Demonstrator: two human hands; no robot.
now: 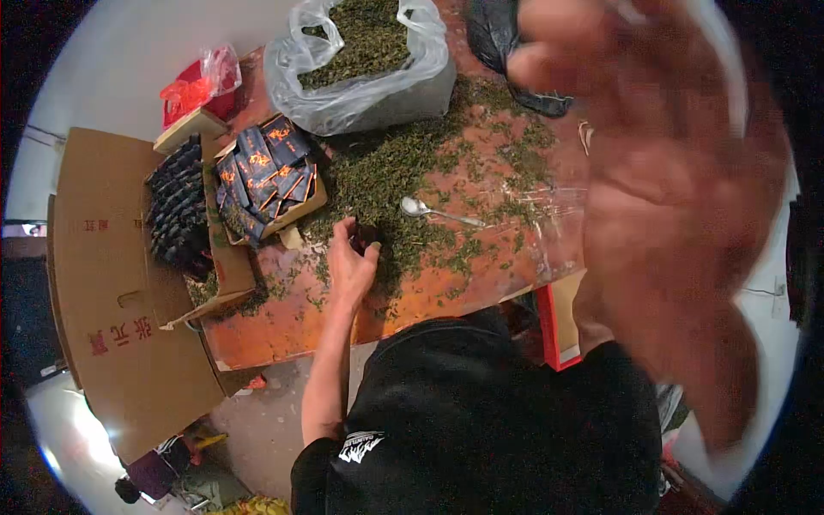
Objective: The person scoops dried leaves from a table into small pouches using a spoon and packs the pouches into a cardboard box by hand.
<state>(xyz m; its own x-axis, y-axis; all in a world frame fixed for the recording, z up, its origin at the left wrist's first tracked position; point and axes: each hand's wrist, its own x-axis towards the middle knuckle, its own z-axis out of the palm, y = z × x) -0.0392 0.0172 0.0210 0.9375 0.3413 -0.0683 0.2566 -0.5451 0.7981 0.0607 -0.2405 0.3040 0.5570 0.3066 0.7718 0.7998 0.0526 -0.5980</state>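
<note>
My left hand [350, 268] rests at the near part of the table, its fingers curled toward the thumb around something small and dark that I cannot make out. Loose dried green leaves [386, 176] are spread around it. A metal spoon [442, 211] lies on the leaves, to the right of that hand. Very close to the camera, my right hand [669, 163] fills the right side, smeared by motion, so its grip is unclear. Left of my left hand stands a small open box [316, 199] full of black packets with orange print [262, 167].
A clear plastic bag [369, 107] of leaves stands at the back. A large cardboard carton [112, 292] with dark packets [180, 206] is at the left. Behind are a red basket [225, 105] and a black plastic bag [491, 39]. The wooden table [266, 330] ends near my body.
</note>
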